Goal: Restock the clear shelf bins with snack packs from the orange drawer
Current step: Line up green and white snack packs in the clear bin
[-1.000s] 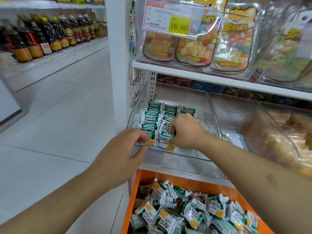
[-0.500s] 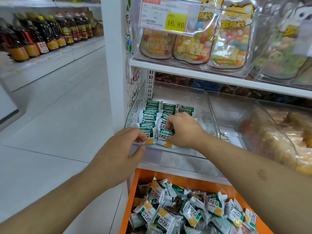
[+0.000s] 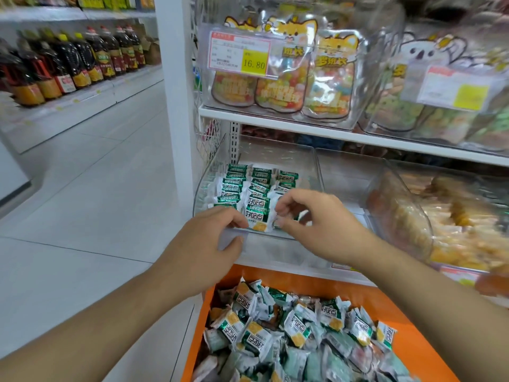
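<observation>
Snack packs, small and white with green and yellow print, lie in neat rows (image 3: 249, 186) inside the clear plastic shelf bin (image 3: 309, 172). Many more of them sit in a loose heap (image 3: 297, 334) in the orange drawer (image 3: 385, 296) below the shelf.

The left hand (image 3: 203, 249) has its thumb and fingers curled over the low front wall of the bin, near the left corner. It looks like it holds the bin steady. The right hand (image 3: 316, 219) is inside the bin at the front. Its thumb and fingers pinch one snack pack (image 3: 278, 220) that goes next to the front row.

To do this step well, I think the right hand should lay the pack flat, printed side up, lined up with the ones beside it. The left hand should hold the bin so it does not slide. The packs are light and slippery, so a soft push is enough. A hard push could mess up the rows.
</observation>
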Available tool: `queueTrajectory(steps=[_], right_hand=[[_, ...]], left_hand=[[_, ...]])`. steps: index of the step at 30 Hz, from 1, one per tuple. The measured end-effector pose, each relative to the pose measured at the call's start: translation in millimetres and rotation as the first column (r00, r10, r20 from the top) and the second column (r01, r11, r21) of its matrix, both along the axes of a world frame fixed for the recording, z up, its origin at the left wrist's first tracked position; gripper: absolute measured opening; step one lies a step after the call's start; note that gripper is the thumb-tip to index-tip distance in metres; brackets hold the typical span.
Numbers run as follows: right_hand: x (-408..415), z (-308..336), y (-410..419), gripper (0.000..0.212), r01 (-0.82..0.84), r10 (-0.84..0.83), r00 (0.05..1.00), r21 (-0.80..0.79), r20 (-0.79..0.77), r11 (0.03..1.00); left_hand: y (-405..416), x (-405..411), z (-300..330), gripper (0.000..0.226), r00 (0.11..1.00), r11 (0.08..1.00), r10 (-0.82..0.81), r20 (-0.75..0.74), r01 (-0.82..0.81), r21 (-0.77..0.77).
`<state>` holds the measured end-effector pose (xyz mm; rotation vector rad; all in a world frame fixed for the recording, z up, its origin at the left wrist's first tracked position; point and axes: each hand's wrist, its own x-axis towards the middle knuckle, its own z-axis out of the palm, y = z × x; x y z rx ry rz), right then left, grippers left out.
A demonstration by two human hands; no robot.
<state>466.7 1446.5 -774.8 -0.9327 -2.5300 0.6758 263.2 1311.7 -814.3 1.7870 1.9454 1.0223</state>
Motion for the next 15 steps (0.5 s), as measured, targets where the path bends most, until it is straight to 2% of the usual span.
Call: queueTrajectory(steps=[4,8,10,12,15], right_hand=[[53.7,-12.8,-36.1,0.013,0.005,-0.007,1.000,-0.155,-0.008,0.988],[96.0,-62.0,-57.3,0.014,0.098,-0.085,0.995,-0.289,0.056,0.952],[115.6,-96.1,-62.1,0.014,0.146,-0.107,0.985,-0.321,0.136,0.936],[131.9,-130.1,-63.9,0.013,0.215,-0.120,0.952,-0.334,0.282,0.918],[148.8,-170.8,-61.4,0.022,0.298,-0.129,0.893,-0.354,0.430,0.887]], left_hand=[[-14.1,34.3,-9.1,0.019,0.995,0.991,-0.098,0.031,0.100,-0.086],[-23.5,60.5,-38.8,0.017,0.985,0.955,-0.170,0.026,0.171,-0.242],[-25.8,68.3,-63.2,0.019,0.982,0.928,-0.187,-0.007,0.174,-0.331],[-26.6,74.0,-91.9,0.025,0.980,0.893,-0.192,-0.049,0.154,-0.423],[-22.5,79.6,-134.7,0.039,0.978,0.848,-0.185,-0.092,0.112,-0.517]])
